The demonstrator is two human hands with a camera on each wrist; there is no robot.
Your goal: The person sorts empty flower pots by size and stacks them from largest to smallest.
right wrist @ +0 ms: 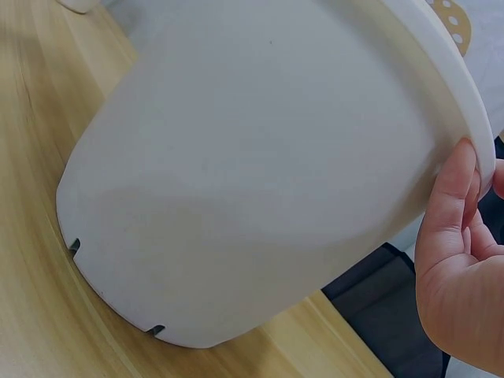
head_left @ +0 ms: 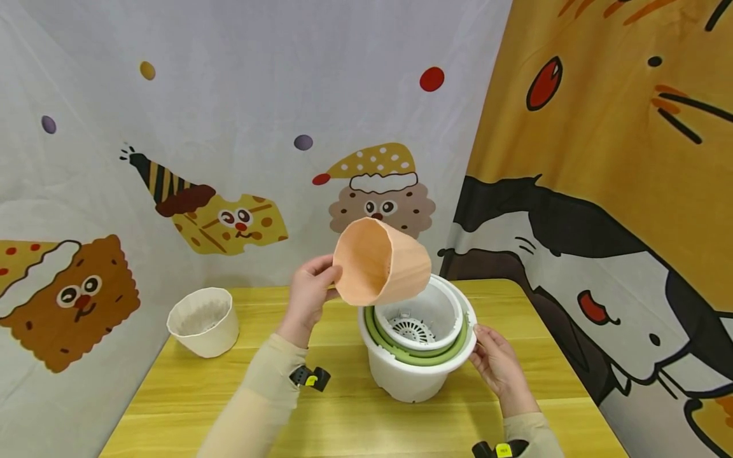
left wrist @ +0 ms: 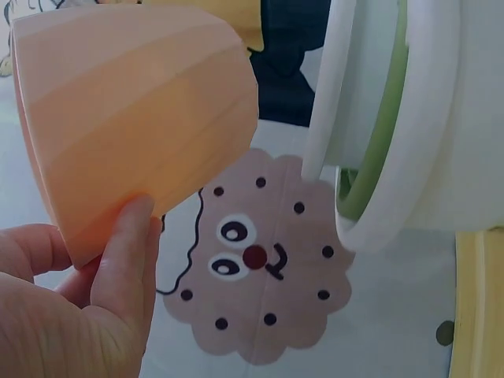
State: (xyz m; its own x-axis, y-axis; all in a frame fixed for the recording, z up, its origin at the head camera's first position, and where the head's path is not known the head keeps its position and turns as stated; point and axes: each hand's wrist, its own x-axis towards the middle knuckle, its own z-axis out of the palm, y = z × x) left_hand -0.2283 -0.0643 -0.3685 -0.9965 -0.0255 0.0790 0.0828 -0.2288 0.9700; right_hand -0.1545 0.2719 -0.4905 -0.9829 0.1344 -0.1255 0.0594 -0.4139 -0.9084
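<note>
A peach plastic flower pot (head_left: 409,264) is tipped on its side in the air, its mouth toward the left. My left hand (head_left: 306,294) pinches its rim between thumb and fingers, as the left wrist view also shows. Just below and behind it stands a large white pot (head_left: 403,380) on the table. Nested inside that are a green pot (head_left: 424,360) and a smaller white pot (head_left: 443,312) with a slotted bottom. On the large pot's right rim, my right hand (head_left: 499,361) grips with thumb and fingers; the right wrist view shows notches along that pot's base.
Another white pot (head_left: 213,334), with a faceted wall, stands upright at the table's left. The wooden table (head_left: 343,407) ends at a printed cloth backdrop (head_left: 246,127) behind and an orange and black printed cloth (head_left: 595,242) on the right.
</note>
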